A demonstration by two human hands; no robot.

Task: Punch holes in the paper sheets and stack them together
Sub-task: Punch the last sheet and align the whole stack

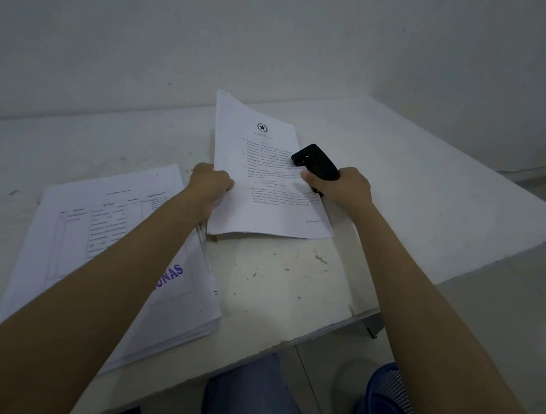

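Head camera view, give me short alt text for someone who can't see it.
The left hand holds printed sheets while the right hand grips a black hole punch at their right edge. A paper stack lies left on the white table.

Matt white paper sheets (267, 186); black matt plastic punch (315, 164); scuffed table (285, 280).

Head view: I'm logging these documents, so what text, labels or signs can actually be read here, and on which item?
"NAS", large purple letters, the start hidden by the left forearm: on the top sheet of the paper stack.
Table headings and cell text on that same sheet: too blurred to read.
Round star emblem and printed paragraphs on the held sheet: emblem visible, words too small to read.
Black hole punch: no readable marking.
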